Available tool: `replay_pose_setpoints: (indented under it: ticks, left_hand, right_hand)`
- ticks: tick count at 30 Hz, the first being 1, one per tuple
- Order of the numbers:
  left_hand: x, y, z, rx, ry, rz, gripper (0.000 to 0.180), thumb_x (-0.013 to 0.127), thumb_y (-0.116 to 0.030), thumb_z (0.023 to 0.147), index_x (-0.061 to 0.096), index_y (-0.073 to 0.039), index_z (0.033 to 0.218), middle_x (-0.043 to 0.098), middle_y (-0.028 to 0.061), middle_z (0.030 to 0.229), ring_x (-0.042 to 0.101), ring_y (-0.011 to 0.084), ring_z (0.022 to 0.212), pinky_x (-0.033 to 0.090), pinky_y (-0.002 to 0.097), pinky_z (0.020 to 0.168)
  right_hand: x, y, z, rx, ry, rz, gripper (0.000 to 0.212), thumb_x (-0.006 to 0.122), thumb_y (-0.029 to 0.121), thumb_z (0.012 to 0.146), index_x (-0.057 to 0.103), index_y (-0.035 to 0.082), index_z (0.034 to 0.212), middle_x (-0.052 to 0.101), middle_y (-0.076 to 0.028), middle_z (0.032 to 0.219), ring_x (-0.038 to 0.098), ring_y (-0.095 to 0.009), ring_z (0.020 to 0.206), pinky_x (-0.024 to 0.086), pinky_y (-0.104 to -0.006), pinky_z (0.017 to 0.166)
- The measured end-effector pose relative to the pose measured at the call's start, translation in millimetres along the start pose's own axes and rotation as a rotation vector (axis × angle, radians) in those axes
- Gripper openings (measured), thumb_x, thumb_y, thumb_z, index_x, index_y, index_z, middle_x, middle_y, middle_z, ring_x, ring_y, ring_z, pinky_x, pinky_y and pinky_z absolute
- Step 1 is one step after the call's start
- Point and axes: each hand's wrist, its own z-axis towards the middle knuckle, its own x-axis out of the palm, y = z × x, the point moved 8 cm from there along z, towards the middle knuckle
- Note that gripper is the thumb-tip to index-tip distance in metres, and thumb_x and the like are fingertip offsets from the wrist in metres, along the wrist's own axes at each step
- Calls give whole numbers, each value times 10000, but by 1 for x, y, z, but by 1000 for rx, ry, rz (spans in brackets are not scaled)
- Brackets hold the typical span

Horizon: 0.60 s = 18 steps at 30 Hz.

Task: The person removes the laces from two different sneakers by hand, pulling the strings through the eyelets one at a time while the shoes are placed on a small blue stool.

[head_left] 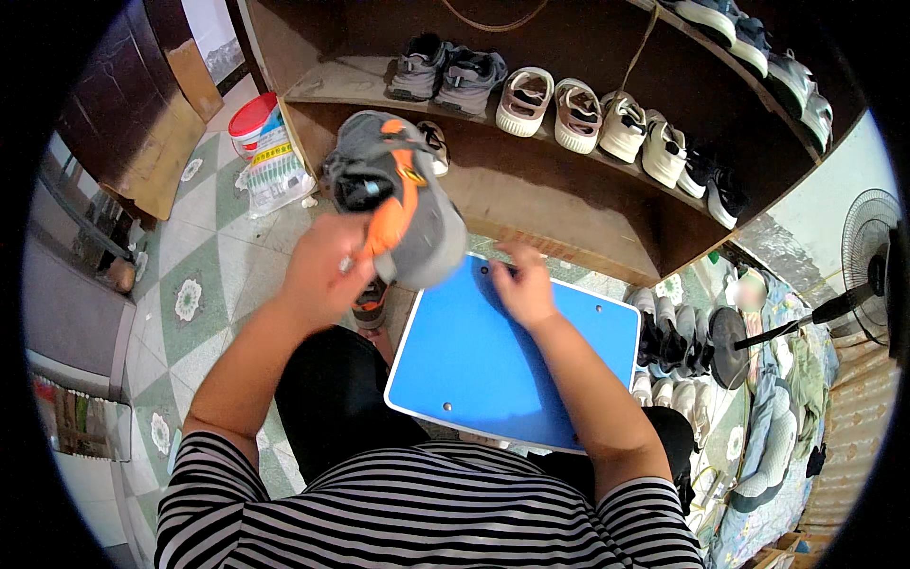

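Note:
My left hand (327,266) is closed on a grey sneaker (431,213) with orange trim, held up in front of the shelf. The hand is slightly smeared by motion, and the sneaker's opening faces left. Below it, a dark shoe (370,305) with orange parts shows beside a patch of bare skin. A small blue table (502,351) with a white rim stands between my knees. Over its far edge hovers or rests my right hand (524,286), fingers loosely bent and apart, with nothing visible in it. Whether it touches the tabletop I cannot tell.
Ahead stands a wooden shoe shelf (559,211) with several sneakers (623,128) in a row. Several more shoes (671,334) are on the floor at right, near a standing fan (867,266) and bedding (806,379). A red-lidded bucket (252,116) and white bag (278,175) sit left.

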Motion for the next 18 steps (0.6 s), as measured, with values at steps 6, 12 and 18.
replay_pose_setpoints:
  ticks: [6, 12, 18]
  left_hand:
    - [43, -143, -47, 577, 99, 31, 126, 630, -185, 646, 604, -122, 752, 630, 19, 817, 608, 165, 677, 412, 305, 592]
    - [124, -183, -80, 597, 387, -155, 230, 641, -225, 700, 605, -123, 903, 609, 2, 919, 585, 169, 746, 428, 290, 617]
    - [119, -165, -30, 375, 293, -596, 207, 718, -222, 787, 611, -63, 863, 606, 74, 884, 580, 233, 760, 459, 322, 683]
  right_hand:
    - [-120, -49, -35, 350, -238, 534, 159, 540, 123, 944, 617, -1, 1007, 645, -56, 940, 592, -136, 894, 461, -257, 828]
    - [-162, 4, -80, 357, -35, 624, 168, 548, 145, 945, 626, -3, 952, 645, -46, 877, 585, -118, 804, 467, -258, 761]
    - [-152, 47, -106, 179, 303, 325, 141, 632, 146, 875, 604, 7, 872, 608, -46, 864, 557, -134, 807, 442, -267, 747]
